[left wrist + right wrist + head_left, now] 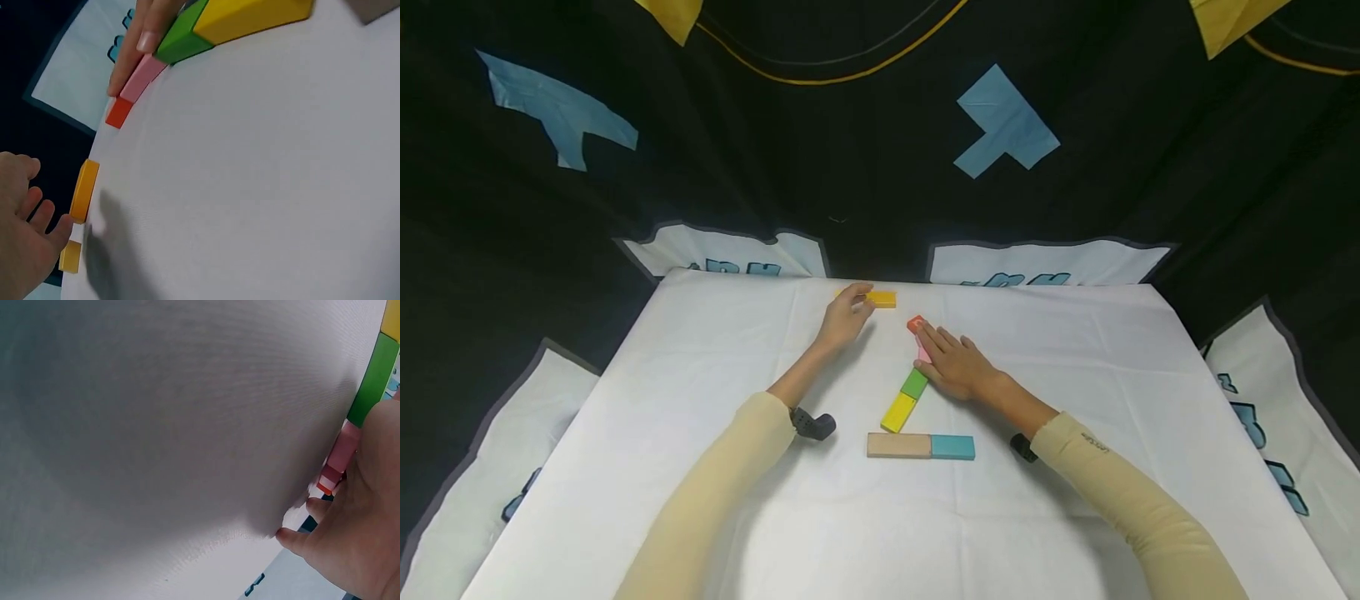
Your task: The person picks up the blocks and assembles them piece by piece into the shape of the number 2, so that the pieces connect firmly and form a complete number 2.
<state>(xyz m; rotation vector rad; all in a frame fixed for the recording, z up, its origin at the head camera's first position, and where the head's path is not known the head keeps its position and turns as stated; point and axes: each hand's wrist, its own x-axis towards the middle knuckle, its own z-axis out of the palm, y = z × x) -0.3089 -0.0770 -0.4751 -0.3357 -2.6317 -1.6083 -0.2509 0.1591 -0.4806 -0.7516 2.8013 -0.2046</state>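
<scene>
At the far side of the table my left hand (847,317) reaches over an orange-yellow block (882,299), its fingers loosely bent around nothing. In the left wrist view the fingertips overlap the near end of that orange block (84,190), and a paler yellow block (70,257) shows below it. My right hand (957,364) lies with fairly straight fingers along a slanted row of blocks. Its fingers touch the red block (914,324) and partly cover the pink block (923,355). The green block (914,383) and yellow block (898,412) continue the row toward me.
Nearer to me, a tan block (898,446) and a teal block (952,447) lie end to end across the white-covered table (1045,533). Behind the table's far edge hangs a black curtain (880,192) with blue and yellow patches.
</scene>
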